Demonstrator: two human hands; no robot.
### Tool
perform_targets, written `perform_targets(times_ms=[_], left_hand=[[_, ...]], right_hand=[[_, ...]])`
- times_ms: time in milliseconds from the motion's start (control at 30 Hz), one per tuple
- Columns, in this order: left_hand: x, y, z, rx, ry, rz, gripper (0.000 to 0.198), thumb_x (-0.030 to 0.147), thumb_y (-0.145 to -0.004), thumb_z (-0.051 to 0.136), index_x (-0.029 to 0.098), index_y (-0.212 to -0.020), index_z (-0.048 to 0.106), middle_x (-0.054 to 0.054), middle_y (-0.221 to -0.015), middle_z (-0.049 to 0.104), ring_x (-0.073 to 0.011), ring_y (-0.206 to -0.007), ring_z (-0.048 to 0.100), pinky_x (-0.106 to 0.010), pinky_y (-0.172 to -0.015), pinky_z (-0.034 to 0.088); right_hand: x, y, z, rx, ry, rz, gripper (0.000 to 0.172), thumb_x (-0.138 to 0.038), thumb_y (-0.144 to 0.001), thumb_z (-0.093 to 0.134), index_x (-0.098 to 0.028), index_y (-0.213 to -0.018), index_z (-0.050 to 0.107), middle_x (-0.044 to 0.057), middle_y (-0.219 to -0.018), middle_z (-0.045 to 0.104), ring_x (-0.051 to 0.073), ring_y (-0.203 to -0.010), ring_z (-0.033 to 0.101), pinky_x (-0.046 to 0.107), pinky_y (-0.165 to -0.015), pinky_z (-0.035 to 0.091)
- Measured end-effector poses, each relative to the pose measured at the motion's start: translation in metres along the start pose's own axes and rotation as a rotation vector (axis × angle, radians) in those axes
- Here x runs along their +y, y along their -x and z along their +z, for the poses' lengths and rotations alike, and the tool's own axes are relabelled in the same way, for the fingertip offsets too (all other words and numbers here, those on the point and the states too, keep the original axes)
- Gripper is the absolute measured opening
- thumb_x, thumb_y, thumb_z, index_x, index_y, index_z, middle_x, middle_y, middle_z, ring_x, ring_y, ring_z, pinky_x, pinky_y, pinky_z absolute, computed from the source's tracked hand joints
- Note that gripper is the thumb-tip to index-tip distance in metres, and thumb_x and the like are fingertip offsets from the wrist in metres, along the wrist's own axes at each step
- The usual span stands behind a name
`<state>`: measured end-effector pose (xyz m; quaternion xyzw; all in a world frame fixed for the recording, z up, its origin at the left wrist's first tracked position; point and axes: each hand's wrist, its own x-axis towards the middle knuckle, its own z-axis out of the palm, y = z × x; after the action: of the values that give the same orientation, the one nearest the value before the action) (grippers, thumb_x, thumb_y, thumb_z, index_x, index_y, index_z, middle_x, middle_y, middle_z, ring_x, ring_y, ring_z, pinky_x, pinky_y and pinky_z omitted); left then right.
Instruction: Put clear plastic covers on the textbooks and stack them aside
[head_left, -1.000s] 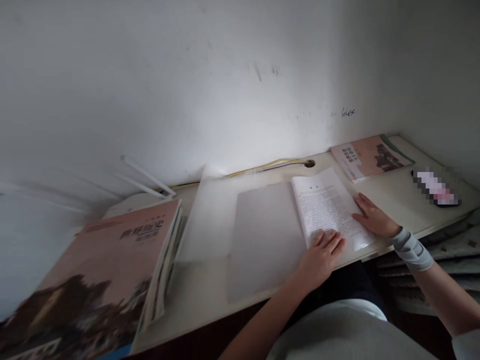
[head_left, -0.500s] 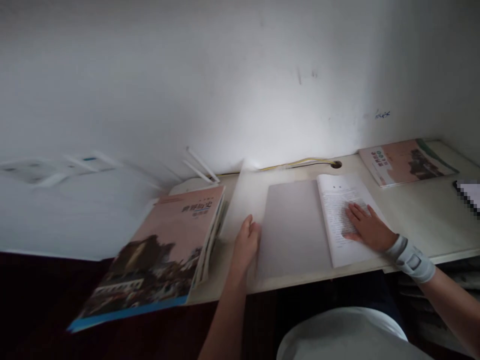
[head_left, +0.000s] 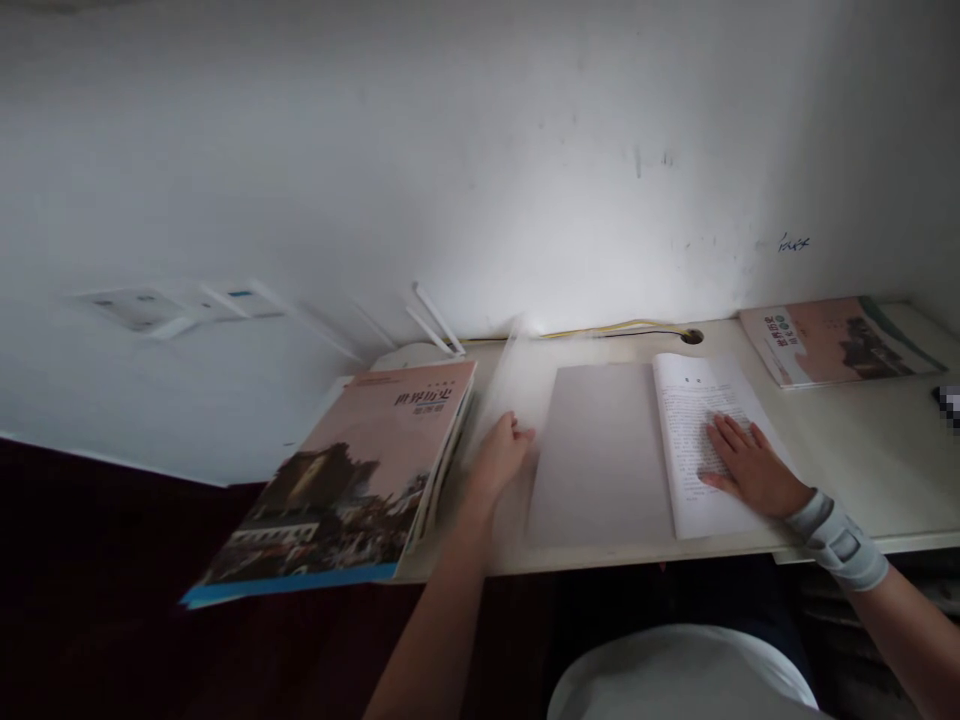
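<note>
An open book lies on the desk, with its plain grey inside cover (head_left: 604, 450) on the left and a printed white page (head_left: 682, 430) on the right. My right hand (head_left: 754, 472) rests flat on that page, fingers spread. Left of the cover, my left hand (head_left: 504, 452) has its fingers closed on a clear plastic sheet (head_left: 529, 385), which is blurred and looks partly lifted. How the sheet meets the grey cover I cannot make out.
A stack of books topped by a pink book (head_left: 345, 470) overhangs the desk's left front edge. Behind it stands a white router (head_left: 412, 354) with antennas. Cables (head_left: 600, 331) run along the wall to a hole (head_left: 691, 337). Another pink book (head_left: 844, 345) and a dark-edged device (head_left: 946, 405) lie right.
The whole view has shifted, so the desk items sit further right. My left hand has moved slightly up along the plastic sheet's side, fingers more curled. My right hand stays flat on the page.
</note>
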<state>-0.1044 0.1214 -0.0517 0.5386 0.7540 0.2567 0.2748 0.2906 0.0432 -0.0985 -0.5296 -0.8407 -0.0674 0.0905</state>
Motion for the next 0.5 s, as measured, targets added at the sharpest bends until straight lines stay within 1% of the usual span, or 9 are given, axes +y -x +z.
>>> perform_targets(times_ms=[67,133,167,233,267,333,400,500], left_hand=[[0.002,-0.007,0.001,-0.015,-0.107,0.018,0.047,0.025,-0.075,0.057,0.011,-0.119,0.049,-0.014,-0.113,0.06,-0.0184,-0.091,0.061,-0.025,-0.071,0.045],[0.004,-0.011,0.001,-0.049,-0.174,0.032,0.044,0.027,-0.075,0.056,0.011,-0.116,0.052,-0.012,-0.105,0.064,-0.0162,-0.078,0.062,-0.024,-0.065,0.044],[0.006,-0.011,0.001,-0.069,-0.209,0.043,0.039,0.028,-0.075,0.056,0.012,-0.111,0.056,-0.01,-0.097,0.067,-0.0154,-0.072,0.062,-0.024,-0.063,0.043],[0.008,-0.009,0.0,-0.099,-0.279,0.072,0.025,0.028,-0.075,0.054,0.014,-0.093,0.064,-0.006,-0.081,0.068,-0.0154,-0.067,0.061,-0.024,-0.06,0.041],[0.009,-0.007,-0.001,-0.104,-0.312,0.09,0.019,0.027,-0.075,0.053,0.015,-0.084,0.066,-0.006,-0.075,0.067,-0.0164,-0.068,0.06,-0.024,-0.061,0.04],[0.01,-0.003,-0.003,-0.09,-0.369,0.124,0.019,0.025,-0.077,0.049,0.016,-0.074,0.066,-0.007,-0.074,0.067,-0.0194,-0.074,0.061,-0.026,-0.063,0.039],[0.01,-0.002,-0.003,-0.048,-0.443,0.146,0.022,0.025,-0.079,0.045,0.016,-0.075,0.065,-0.01,-0.079,0.067,-0.0217,-0.08,0.06,-0.027,-0.064,0.038],[0.007,-0.006,-0.003,-0.011,-0.544,0.152,0.024,0.029,-0.082,0.043,0.017,-0.078,0.064,-0.009,-0.079,0.066,-0.0217,-0.077,0.06,-0.027,-0.063,0.037]], right_hand=[[0.0,0.0,0.0,-0.006,-0.002,-0.002,0.076,-0.062,-0.087,0.027,-0.01,-0.142,0.026,0.021,-0.143,0.032,0.032,-0.132,0.029,0.054,-0.101,0.025],[0.0,-0.001,-0.001,-0.011,-0.004,-0.003,0.075,-0.061,-0.087,0.027,-0.009,-0.141,0.027,0.021,-0.143,0.032,0.032,-0.132,0.029,0.054,-0.101,0.025],[0.0,-0.001,-0.002,-0.013,-0.003,-0.004,0.075,-0.061,-0.087,0.027,-0.009,-0.141,0.028,0.021,-0.143,0.032,0.032,-0.132,0.029,0.054,-0.101,0.025],[-0.002,-0.002,-0.003,-0.019,0.002,-0.001,0.075,-0.061,-0.087,0.027,-0.008,-0.14,0.03,0.022,-0.142,0.033,0.033,-0.131,0.03,0.054,-0.101,0.026],[-0.003,-0.002,-0.005,-0.021,0.007,0.004,0.075,-0.061,-0.087,0.028,-0.008,-0.14,0.031,0.022,-0.142,0.033,0.033,-0.131,0.03,0.055,-0.1,0.026],[-0.005,-0.003,-0.01,-0.029,0.017,0.013,0.073,-0.06,-0.087,0.029,-0.008,-0.139,0.033,0.022,-0.143,0.032,0.033,-0.13,0.032,0.055,-0.1,0.026],[-0.007,-0.005,-0.015,-0.043,0.026,0.018,0.071,-0.059,-0.087,0.031,-0.009,-0.139,0.034,0.021,-0.143,0.032,0.033,-0.13,0.033,0.057,-0.101,0.025],[-0.008,-0.007,-0.023,-0.076,0.031,0.028,0.071,-0.059,-0.087,0.033,-0.01,-0.137,0.036,0.02,-0.141,0.035,0.033,-0.128,0.035,0.059,-0.102,0.022]])
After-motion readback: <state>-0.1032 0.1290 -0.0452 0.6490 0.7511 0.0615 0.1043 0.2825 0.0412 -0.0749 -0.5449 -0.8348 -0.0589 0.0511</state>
